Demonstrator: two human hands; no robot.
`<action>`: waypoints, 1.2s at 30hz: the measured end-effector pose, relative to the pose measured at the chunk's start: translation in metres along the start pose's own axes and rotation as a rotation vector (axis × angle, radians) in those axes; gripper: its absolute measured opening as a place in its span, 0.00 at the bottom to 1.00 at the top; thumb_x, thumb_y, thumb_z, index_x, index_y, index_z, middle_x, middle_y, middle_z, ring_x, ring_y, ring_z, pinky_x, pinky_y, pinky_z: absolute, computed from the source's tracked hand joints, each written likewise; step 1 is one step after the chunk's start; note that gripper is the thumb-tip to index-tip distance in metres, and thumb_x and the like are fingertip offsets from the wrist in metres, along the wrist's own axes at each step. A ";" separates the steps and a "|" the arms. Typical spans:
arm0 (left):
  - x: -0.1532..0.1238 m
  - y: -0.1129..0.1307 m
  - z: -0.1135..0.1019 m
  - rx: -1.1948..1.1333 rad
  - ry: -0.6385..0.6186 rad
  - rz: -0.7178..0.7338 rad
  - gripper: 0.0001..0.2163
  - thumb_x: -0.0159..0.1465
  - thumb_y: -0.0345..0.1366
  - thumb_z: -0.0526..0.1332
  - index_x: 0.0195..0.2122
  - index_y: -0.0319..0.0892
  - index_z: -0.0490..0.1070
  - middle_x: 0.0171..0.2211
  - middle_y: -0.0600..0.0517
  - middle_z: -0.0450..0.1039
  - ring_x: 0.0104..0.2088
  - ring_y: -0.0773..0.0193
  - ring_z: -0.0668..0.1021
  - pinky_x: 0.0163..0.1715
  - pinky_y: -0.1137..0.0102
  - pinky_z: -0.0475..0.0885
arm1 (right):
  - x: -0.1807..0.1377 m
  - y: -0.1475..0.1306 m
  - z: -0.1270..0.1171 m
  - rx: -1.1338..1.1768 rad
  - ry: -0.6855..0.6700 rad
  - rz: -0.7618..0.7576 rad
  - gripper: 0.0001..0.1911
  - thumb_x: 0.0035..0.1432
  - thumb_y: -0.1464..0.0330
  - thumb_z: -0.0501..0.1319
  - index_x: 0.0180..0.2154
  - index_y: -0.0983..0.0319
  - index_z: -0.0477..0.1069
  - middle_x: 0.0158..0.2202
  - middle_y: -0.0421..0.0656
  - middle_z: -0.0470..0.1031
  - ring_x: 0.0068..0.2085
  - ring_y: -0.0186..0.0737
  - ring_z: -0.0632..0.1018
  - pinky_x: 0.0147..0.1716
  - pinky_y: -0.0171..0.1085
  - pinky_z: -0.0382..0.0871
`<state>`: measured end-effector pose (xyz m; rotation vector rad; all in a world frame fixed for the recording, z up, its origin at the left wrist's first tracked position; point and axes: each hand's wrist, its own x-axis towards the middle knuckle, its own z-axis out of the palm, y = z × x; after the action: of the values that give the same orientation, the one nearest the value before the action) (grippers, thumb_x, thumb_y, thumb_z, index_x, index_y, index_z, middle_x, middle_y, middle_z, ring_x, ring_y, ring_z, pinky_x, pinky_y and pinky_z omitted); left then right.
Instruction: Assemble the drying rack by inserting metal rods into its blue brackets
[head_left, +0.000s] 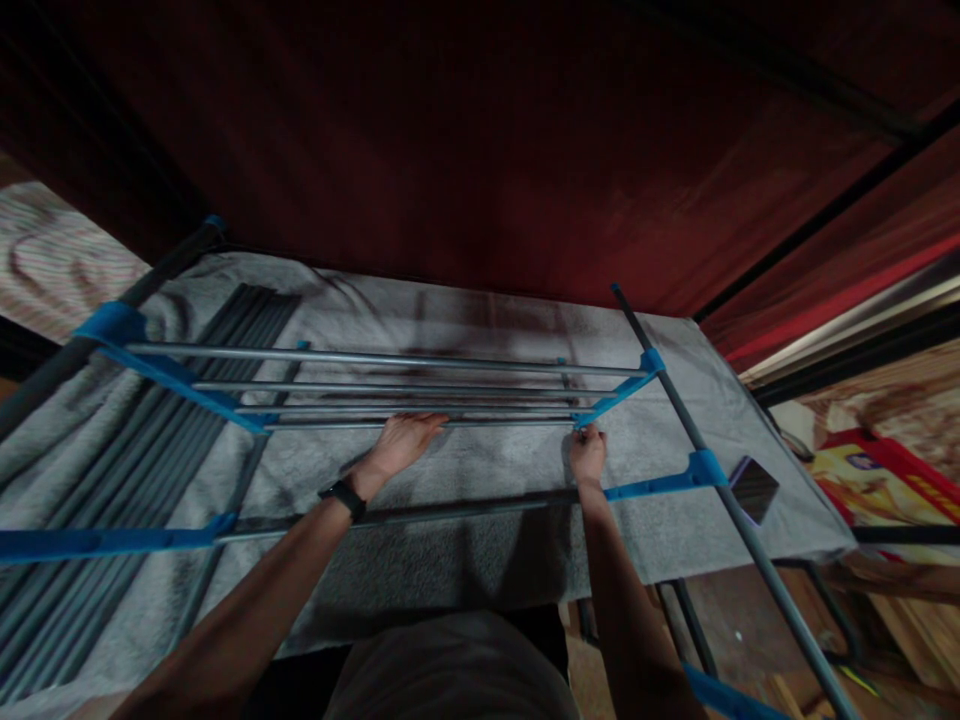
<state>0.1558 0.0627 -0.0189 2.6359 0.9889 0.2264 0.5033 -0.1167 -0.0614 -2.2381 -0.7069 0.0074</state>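
A partly built rack of grey metal tubes and blue plastic brackets lies across the cloth-covered surface. My left hand (403, 443) is wrapped over the nearest tube (495, 423) of a row of parallel rods. At that tube's right end, my right hand (588, 455) has its fingers pinched by the tip of the right blue bracket (616, 396). The rods' left ends meet the left blue bracket (187, 380). Closer to me, a single rod (465, 512) runs under my forearms to a lower blue bracket (664, 482) on the right post (690, 425). My left wrist wears a dark watch.
Several loose grey tubes (142, 470) lie side by side on the left of the grey cloth (480, 318). A phone (754, 490) rests near the right edge. Beyond it is a red and yellow package (885, 480). Dark red fabric (450, 140) hangs behind.
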 end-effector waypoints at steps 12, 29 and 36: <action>0.001 0.001 -0.002 0.022 -0.013 0.015 0.18 0.76 0.41 0.55 0.60 0.50 0.80 0.56 0.48 0.83 0.54 0.55 0.85 0.54 0.64 0.78 | -0.003 -0.001 0.000 -0.028 -0.002 -0.029 0.09 0.58 0.69 0.55 0.39 0.59 0.72 0.34 0.44 0.70 0.37 0.46 0.72 0.47 0.45 0.70; 0.004 0.007 -0.013 0.019 -0.074 0.000 0.18 0.75 0.40 0.54 0.60 0.51 0.80 0.55 0.49 0.84 0.52 0.56 0.85 0.53 0.65 0.77 | -0.005 -0.006 -0.004 -0.104 -0.016 -0.034 0.08 0.60 0.69 0.55 0.39 0.60 0.71 0.34 0.44 0.69 0.36 0.45 0.72 0.45 0.44 0.70; 0.004 0.013 -0.019 0.092 -0.148 0.019 0.19 0.77 0.39 0.51 0.59 0.46 0.79 0.51 0.45 0.85 0.52 0.51 0.84 0.51 0.62 0.76 | -0.006 -0.005 -0.006 -0.157 -0.039 -0.039 0.10 0.60 0.69 0.53 0.40 0.60 0.72 0.35 0.47 0.71 0.38 0.47 0.73 0.45 0.45 0.69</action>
<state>0.1620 0.0611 0.0034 2.7000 0.9463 -0.0108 0.4969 -0.1212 -0.0555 -2.3789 -0.7959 -0.0248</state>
